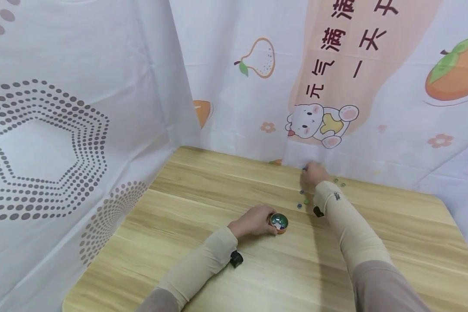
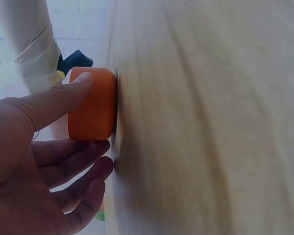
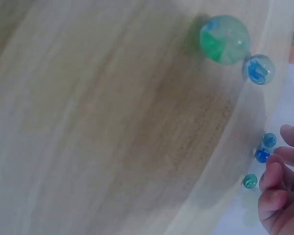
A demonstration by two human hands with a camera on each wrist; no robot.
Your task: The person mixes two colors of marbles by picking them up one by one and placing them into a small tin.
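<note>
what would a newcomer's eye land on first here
Probably the white cartoon animal on the printed cloth behind the wooden table. Next would come the orange bowl in the left hand at mid-table, then the glass marbles scattered around the right hand near the table's far edge.

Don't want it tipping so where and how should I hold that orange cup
Probably pinch the orange cup by its outer wall, coming from the left like the left grip: it's round and upright, so a side hold leaves the top clear.
</note>
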